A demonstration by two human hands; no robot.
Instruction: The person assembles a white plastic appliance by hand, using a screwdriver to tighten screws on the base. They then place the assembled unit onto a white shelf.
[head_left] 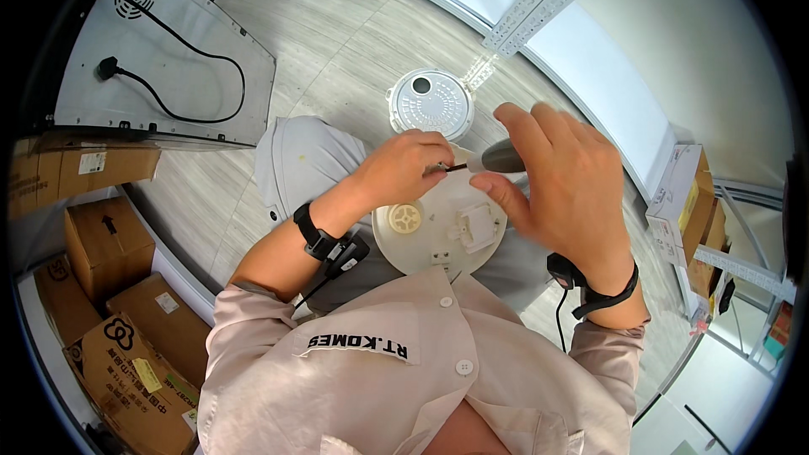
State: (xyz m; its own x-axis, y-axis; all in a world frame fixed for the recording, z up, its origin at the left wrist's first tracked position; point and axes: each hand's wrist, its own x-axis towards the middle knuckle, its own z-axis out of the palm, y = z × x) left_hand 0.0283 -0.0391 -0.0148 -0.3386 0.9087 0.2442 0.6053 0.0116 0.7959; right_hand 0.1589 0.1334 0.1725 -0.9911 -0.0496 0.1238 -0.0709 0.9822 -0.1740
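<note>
A person in a pale pink shirt (337,392) sat with a white round base (421,248) laid across the lap, over grey trousers (305,150). The left hand (396,170) was above the upper edge of this base, and its fingers were closed upon a small metal piece, mostly hidden by them. The dark shaft of a screwdriver (503,157) met this piece, and the screwdriver lay almost level, its grey handle pointing into the right hand (566,181). The fingers of the right hand were curved about the handle, but they were blurred, so I could not tell whether they gripped it firmly or were loose.

On the base there was a cream round part (404,219) at the left and a white boxy part (479,226) at the right, apart from each other. Beyond the knees, a round silver-white cover (434,109) with one dark hole lay on the floor (324,42). Each wrist wore a black strap (313,234). Cardboard boxes (109,240) stood at the left.
</note>
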